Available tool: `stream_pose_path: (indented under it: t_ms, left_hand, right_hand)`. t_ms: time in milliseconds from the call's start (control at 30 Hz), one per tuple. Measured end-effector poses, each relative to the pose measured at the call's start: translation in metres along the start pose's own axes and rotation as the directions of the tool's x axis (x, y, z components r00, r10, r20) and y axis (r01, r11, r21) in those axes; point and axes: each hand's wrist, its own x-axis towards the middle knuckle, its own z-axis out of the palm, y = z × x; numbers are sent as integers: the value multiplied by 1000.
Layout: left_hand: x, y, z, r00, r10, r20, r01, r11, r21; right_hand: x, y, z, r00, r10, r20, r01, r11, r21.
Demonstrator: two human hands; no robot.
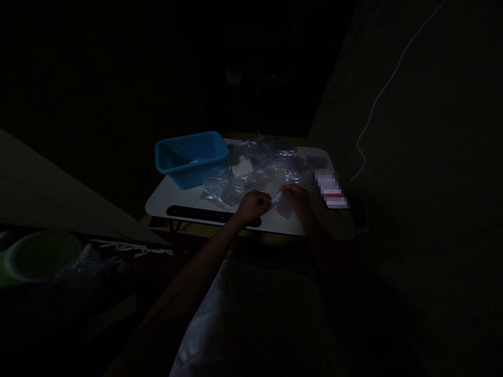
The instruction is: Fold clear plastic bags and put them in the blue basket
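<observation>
In dim light, a small clear plastic bag hangs between my two hands over the front part of a white table. My left hand is closed, its fingertips pinched at the left edge of the bag. The fingers of my right hand are closed on the bag's upper edge. Beyond my hands lies a spread of crumpled clear plastic bags. A small white block-like item sits among them. What the held bag contains, if anything, is too dark to tell.
A blue plastic basin stands at the table's back left. At the right edge lies a phone-like object with a blurred screen. A black slot strip runs along the front edge. A white cable hangs at right; a green basket is lower left.
</observation>
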Motion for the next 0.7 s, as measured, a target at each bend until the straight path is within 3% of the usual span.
stream_pose_path:
  t_ms: [367, 700]
  left_hand:
    - [-1, 1, 0, 998, -60, -25, 59, 998, -31]
    - [-3, 3, 1, 969, -214, -122, 180, 954, -240]
  right_hand:
    - [0, 5, -6, 998, 6, -66, -4, 999, 32]
    - [1, 6, -9, 997, 36, -72, -30, 996, 80]
